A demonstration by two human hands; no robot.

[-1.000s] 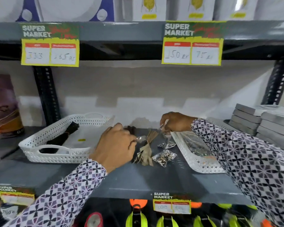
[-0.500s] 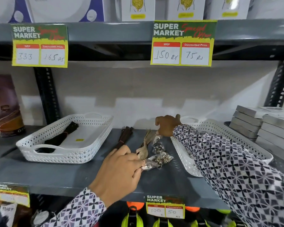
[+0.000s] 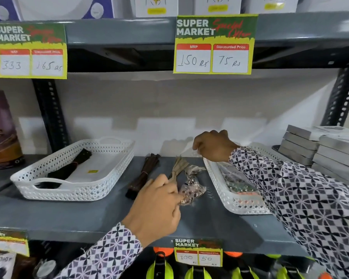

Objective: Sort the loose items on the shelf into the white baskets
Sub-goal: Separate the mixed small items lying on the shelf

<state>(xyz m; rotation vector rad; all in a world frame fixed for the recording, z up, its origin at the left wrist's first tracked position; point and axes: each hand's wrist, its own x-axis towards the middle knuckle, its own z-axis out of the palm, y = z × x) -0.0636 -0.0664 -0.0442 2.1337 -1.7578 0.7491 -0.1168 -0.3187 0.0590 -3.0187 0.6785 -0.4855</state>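
Two white baskets stand on the grey shelf. The left basket (image 3: 73, 191) holds one dark bundle (image 3: 74, 168). In the right basket (image 3: 240, 207) lie clear packets (image 3: 238, 183) of small shiny pieces. Between the baskets lie a dark brown bundle (image 3: 143, 176), a tan bundle (image 3: 178, 167) and two clear packets, one near (image 3: 194, 190) and one further back (image 3: 194, 170). My left hand (image 3: 157, 206) pinches the near packet's front end. My right hand (image 3: 213, 146) hovers over the right basket's far left corner, fingers curled downward and their tips hidden.
Grey flat boxes (image 3: 318, 150) are stacked right of the right basket. A brown package (image 3: 2, 133) stands at the far left. Price cards hang from the shelf edges. An upright black post (image 3: 48, 111) rises behind the left basket. Yellow-green items hang below.
My right hand carried a packet to the right basket and now hovers over its far corner. My left hand moved from the tan bundle down to the near clear packet.
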